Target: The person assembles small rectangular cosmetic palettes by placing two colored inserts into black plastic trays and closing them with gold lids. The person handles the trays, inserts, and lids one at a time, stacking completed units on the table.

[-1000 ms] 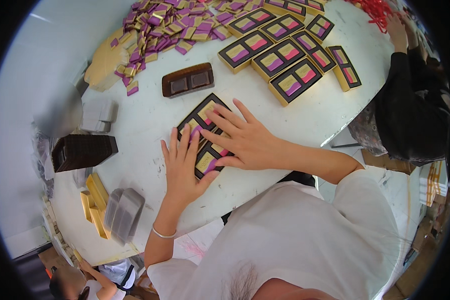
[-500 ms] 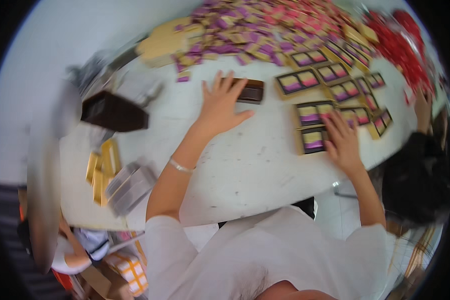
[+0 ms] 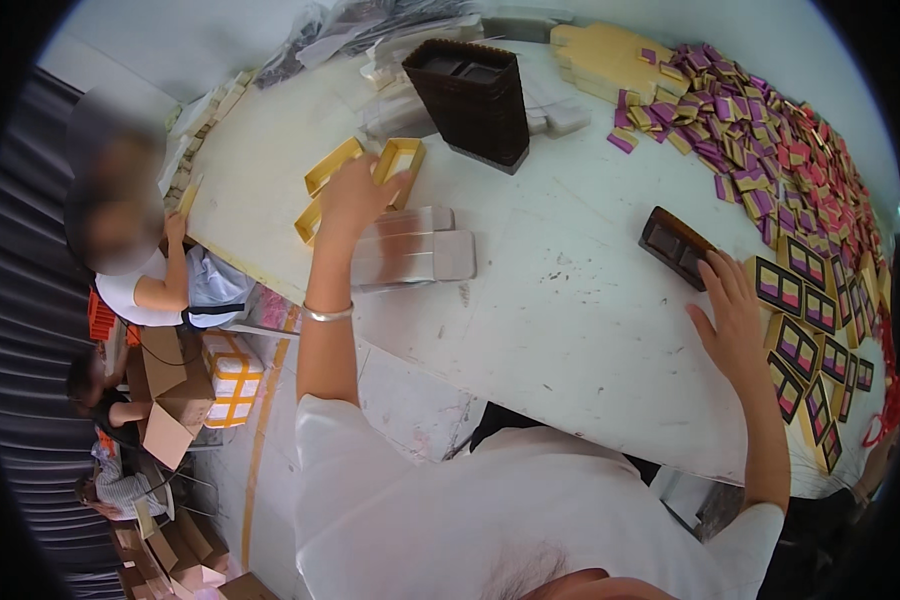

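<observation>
My left hand [image 3: 355,198] is over a group of small empty gold boxes, with its thumb apart from the fingers; the fingers bend down among the boxes and their tips are partly hidden. One gold box [image 3: 403,160] shows its open inside beside the thumb. My right hand [image 3: 732,318] lies with fingers spread at the near end of a small dark brown plastic tray [image 3: 673,245], its fingertips at the tray's edge. To the right of that hand stand several gold boxes [image 3: 778,285] with black inserts, filled with purple, pink and gold wrapped pieces.
A tall stack of dark brown trays [image 3: 475,110] stands at the back. Clear plastic sleeves [image 3: 415,250] lie below the gold boxes. Purple, gold and red wrapped pieces [image 3: 760,125] are heaped at the far right beside flat gold card [image 3: 610,60]. Another person [image 3: 145,290] sits at the left.
The view has turned to the left. My left hand has left the small brown tray and reached the empty gold boxes. My right hand has shifted from the filled boxes to the brown tray.
</observation>
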`<control>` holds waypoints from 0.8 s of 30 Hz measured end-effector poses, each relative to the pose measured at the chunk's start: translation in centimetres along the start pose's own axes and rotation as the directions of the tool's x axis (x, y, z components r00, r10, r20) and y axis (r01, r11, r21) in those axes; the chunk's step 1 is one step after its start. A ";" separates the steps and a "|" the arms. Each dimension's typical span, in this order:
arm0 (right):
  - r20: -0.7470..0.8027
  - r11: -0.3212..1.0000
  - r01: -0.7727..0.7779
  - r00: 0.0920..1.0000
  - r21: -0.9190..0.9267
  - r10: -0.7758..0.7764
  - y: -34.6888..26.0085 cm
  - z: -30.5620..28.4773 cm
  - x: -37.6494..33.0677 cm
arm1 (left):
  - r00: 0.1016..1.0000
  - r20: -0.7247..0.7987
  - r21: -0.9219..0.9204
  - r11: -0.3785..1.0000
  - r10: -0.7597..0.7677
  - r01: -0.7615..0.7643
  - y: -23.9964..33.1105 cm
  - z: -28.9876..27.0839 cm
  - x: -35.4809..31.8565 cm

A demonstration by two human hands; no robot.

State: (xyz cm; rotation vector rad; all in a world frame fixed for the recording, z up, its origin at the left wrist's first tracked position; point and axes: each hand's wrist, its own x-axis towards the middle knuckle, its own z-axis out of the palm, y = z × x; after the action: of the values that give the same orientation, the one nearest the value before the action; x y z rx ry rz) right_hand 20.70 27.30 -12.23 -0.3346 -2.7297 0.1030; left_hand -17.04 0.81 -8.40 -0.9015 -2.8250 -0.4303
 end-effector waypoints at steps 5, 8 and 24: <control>0.071 0.999 0.043 0.997 -0.006 -0.042 2.1 3.9 2.4 | 0.973 0.219 0.001 0.998 -0.067 0.069 -5.5 3.1 1.4; 0.075 0.999 0.008 0.997 0.050 -0.012 3.2 3.4 1.3 | 0.993 -0.116 -0.159 0.987 -0.009 -0.010 -6.3 0.6 0.4; 0.522 -0.194 -0.508 0.654 0.840 0.549 1.5 -2.5 -0.2 | 0.525 -0.103 -0.426 0.440 0.845 -0.791 16.0 6.3 -12.8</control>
State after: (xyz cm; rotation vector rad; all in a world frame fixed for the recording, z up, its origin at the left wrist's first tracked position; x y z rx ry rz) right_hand 22.15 28.76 -10.16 -0.9922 -1.5123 2.0551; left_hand 2.34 8.29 -13.61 -2.2925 -1.9524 -0.8453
